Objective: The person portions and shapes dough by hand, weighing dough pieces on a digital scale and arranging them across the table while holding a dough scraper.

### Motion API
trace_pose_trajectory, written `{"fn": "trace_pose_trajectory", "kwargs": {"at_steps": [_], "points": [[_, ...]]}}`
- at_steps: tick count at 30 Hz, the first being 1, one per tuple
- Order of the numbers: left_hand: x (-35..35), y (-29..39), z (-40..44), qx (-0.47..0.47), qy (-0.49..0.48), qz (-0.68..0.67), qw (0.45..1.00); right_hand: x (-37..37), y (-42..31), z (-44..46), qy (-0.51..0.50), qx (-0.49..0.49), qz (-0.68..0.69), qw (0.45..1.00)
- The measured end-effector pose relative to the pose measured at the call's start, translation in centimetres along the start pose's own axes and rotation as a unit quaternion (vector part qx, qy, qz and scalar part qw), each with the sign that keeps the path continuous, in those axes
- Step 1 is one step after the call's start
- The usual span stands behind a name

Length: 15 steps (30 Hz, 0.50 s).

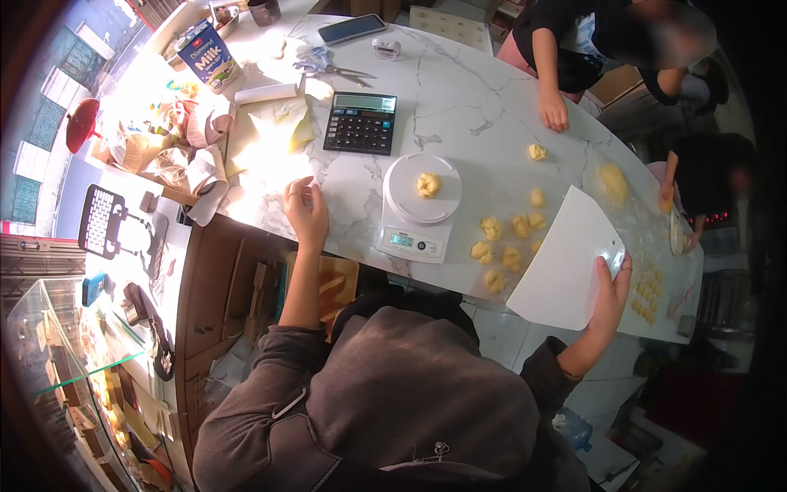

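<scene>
A ball of yellow dough [428,185] sits on the round plate of a white kitchen scale [415,241], whose display is lit. My left hand [306,211] is over the marble table left of the scale, fingers apart and slightly curled, holding nothing. At the right, my right hand [611,287] grips a large white scraper sheet [566,261] by its edge near a small hole. Several dough pieces [511,258] lie between the scale and the scraper. One more dough piece [537,152] is farther back.
A calculator [361,123], scissors [332,69], a phone [352,29] and a milk carton [208,57] are at the back left. One person's hand [553,111] rests on the far table edge; another person works at the right, near a larger dough mass [611,184].
</scene>
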<state>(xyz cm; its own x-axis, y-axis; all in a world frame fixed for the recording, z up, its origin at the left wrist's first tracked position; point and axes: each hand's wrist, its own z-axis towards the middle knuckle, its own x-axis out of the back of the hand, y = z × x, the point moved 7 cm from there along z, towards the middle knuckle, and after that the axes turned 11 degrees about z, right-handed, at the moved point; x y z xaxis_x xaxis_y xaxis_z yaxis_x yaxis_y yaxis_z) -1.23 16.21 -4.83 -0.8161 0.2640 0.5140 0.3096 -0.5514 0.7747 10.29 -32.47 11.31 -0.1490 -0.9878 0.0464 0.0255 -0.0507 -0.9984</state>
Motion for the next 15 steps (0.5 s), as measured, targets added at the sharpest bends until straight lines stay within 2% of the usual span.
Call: {"fn": "trace_pose_trajectory", "kwargs": {"at_steps": [4, 7, 12, 15], "points": [[0.2, 2.3, 0.1, -0.033, 0.012, -0.014, 0.999, 0.0, 0.0, 0.4, -0.002, -0.008, 0.013, 1.000], [0.1, 7.7, 0.3, -0.146, -0.040, -0.061, 0.987, -0.7, -0.7, 0.4, -0.004, -0.005, 0.006, 1.000], [0.6, 9.9, 2.0, -0.152, -0.034, -0.086, 0.984, -1.4, -0.6, 0.6, -0.006, -0.009, 0.022, 1.000], [-0.1, 11.3, 1.5, -0.160, -0.077, -0.100, 0.979, -2.2, 0.0, 0.6, -0.012, -0.019, 0.038, 0.999]]}}
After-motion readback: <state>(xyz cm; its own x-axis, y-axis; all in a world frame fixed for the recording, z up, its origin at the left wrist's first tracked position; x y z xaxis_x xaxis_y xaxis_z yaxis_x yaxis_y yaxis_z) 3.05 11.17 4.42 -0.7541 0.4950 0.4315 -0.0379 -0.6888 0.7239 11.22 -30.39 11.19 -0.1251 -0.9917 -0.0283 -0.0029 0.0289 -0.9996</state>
